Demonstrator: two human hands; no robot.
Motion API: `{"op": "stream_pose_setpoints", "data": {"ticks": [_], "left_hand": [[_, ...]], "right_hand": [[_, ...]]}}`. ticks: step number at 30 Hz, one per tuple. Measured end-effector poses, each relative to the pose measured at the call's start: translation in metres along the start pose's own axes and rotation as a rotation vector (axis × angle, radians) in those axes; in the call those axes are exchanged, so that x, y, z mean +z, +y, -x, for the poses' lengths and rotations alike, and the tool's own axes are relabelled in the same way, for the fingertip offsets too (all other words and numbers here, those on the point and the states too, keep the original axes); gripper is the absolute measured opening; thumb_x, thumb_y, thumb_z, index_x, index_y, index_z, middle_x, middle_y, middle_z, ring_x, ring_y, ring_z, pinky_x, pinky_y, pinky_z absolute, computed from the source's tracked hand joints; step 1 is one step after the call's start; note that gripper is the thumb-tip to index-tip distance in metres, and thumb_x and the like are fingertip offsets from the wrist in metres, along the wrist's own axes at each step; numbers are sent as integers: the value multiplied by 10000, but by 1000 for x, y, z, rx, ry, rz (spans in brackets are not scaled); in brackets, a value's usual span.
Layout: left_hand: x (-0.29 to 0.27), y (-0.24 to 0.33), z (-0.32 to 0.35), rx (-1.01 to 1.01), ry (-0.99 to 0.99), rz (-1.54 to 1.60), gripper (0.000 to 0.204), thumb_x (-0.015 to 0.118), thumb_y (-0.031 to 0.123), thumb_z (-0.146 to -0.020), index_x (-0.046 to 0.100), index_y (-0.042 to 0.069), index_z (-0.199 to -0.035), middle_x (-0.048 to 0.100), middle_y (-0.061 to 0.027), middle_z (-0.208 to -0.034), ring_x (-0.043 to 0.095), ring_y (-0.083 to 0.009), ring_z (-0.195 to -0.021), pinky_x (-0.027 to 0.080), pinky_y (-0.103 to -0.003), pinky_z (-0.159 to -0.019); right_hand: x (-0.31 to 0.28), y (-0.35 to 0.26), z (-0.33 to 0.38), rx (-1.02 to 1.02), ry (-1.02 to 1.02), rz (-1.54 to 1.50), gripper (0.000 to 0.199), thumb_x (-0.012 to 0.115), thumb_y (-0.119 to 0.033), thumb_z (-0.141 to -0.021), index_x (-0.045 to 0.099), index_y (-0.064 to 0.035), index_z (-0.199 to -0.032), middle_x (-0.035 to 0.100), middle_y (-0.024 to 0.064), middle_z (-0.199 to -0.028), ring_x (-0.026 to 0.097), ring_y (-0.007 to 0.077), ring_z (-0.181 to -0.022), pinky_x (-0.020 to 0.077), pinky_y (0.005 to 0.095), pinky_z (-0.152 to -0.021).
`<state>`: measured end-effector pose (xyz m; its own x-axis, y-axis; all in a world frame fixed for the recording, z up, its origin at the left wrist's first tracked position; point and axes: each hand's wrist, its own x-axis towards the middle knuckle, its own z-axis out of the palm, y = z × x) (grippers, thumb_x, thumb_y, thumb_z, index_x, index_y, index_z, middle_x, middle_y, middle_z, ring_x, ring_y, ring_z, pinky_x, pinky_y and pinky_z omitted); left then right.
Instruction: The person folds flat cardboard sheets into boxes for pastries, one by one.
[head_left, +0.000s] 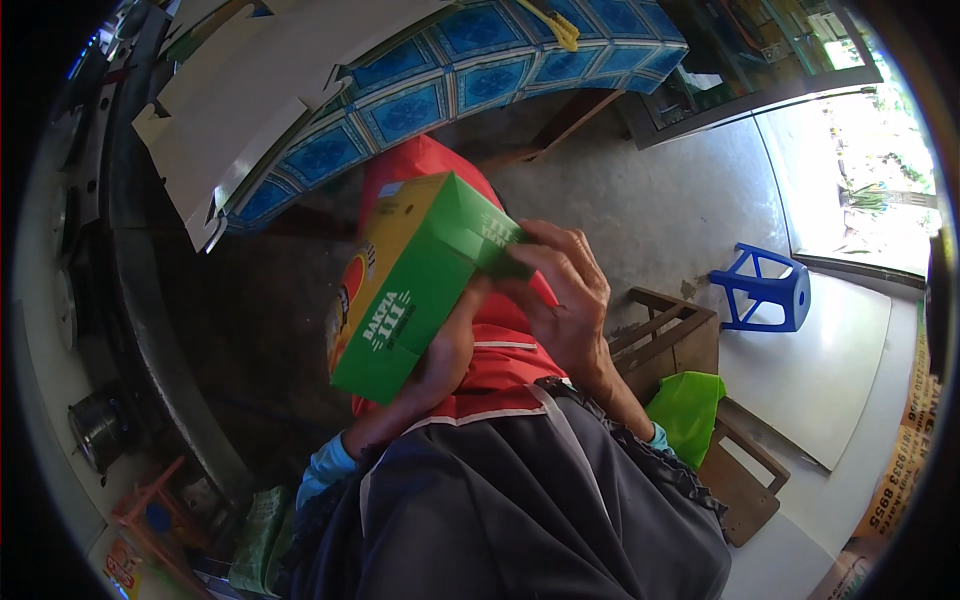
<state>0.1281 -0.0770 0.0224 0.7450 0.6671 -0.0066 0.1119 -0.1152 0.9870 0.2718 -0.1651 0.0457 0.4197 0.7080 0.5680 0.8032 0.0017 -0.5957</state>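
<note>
I am looking down at a green and yellow rectangular cardboard carton point(410, 290), which is being held up close in front of the camera, above the lap and tilted so that its long green face is slanting down toward the lower left. The right hand point(565, 310) is gripping the carton's upper right end: its fingers point(560, 245) are curling over the green end flap and pressing on it, partly closed around the corner rather than spread flat, with the thumb side lying against the edge nearest the body. The left hand point(445, 355) is coming up from below, with its palm and fingers cupping the underside of the carton near the lower right edge; most of its fingers are hidden behind the cardboard, so I cannot tell how far they are bent, only that the hand is touching and bearing the carton. Behind the carton a red cloth bag point(500, 350) is lying on the lap, just under both hands, on a dark grey garment point(520, 500). A table covered in blue patterned tiles point(480, 70) is standing beyond, with flat pale cardboard sheets point(250, 90) lying on it. To the right, well apart from the hands, a small blue plastic stool point(765, 290) is standing on the concrete floor point(660, 200) near a brown wooden crate point(675, 340) and a bright green plastic bag point(690, 405).
</note>
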Motion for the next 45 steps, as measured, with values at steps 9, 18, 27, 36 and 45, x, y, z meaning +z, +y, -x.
{"op": "stream_pose_setpoints", "data": {"ticks": [9, 18, 27, 36, 45], "left_hand": [[11, -6, -21, -214, 63, 357, 245, 575, -23, -934, 666, -43, -1161, 700, -103, -1021, 678, -161, -921, 546, -271, -847], [2, -53, -18, -507, 36, 236, 110, 644, -34, -808, 683, 2, -905, 684, -53, -829, 632, -113, -725, 506, -261, -666], [-32, 7, 20, 109, -138, -347, 202, 718, 92, -847, 696, 23, -1035, 713, -155, -948, 702, -287, -854, 540, -381, -771], [-155, -1, 64, 4, 98, -421, 366, 832, 86, -737, 714, 5, -1073, 702, -147, -1086, 696, -190, -959, 545, -287, -782], [-179, -16, 3, -273, -20, 95, 549, 806, 21, -689, 638, -49, -1207, 688, -76, -1047, 626, -120, -942, 511, -286, -840]], "right_hand": [[4, 5, 15, 689, -79, -703, 394, 777, -42, -825, 559, -6, -1151, 688, 119, -1007, 666, 156, -902, 563, 301, -769], [25, 2, 46, 1062, -207, -829, 422, 737, -50, -855, 515, -9, -1211, 696, 132, -996, 650, 138, -857, 538, 268, -725], [35, 11, 40, 773, -243, -558, 661, 685, -10, -778, 445, -23, -1394, 649, 142, -1195, 641, 248, -1062, 525, 354, -859], [48, 29, 11, 486, -387, -544, 430, 563, 50, -767, 593, 41, -1196, 693, 180, -968, 710, 252, -830, 558, 332, -731], [45, 61, -22, 719, -731, -688, 318, 566, -34, -712, 647, 56, -1006, 698, 146, -831, 714, 224, -669, 558, 328, -589]]}}
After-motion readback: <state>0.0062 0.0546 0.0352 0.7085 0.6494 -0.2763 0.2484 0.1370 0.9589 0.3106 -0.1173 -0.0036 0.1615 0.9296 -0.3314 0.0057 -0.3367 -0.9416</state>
